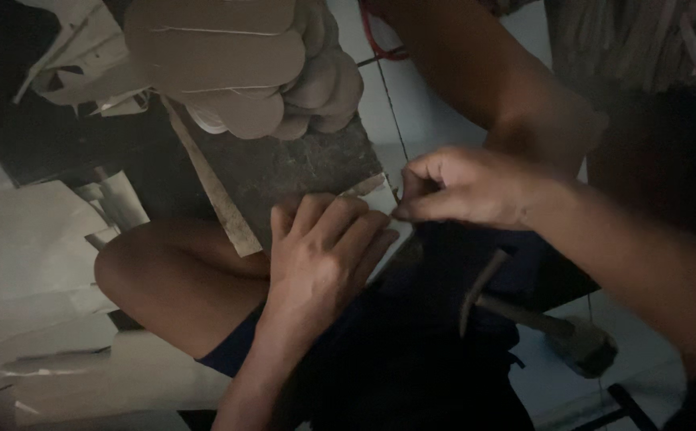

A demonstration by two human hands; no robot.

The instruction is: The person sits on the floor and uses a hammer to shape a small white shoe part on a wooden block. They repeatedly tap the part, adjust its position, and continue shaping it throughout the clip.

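Hands [364, 227] — pale sheet [373, 194] beneath, between

Pretty dim scene, but there's a good amount of stuff lying around. Up top sits a stack of cut cardboard sole shapes [268, 72], rounded ends fanned out, resting on the far end of a dark stone slab [284, 164]. A long flat wooden strip [212, 187] runs diagonally along the slab's left edge. Off to the left there's a mess of pale cardboard sheets and offcuts [29, 239], with more at the bottom left. A hammer [551, 323] lies at lower right, head on the pale tiled floor [571, 383]. Top right there's a bundle of thin pale strips [635, 36], too dark to tell what exactly.
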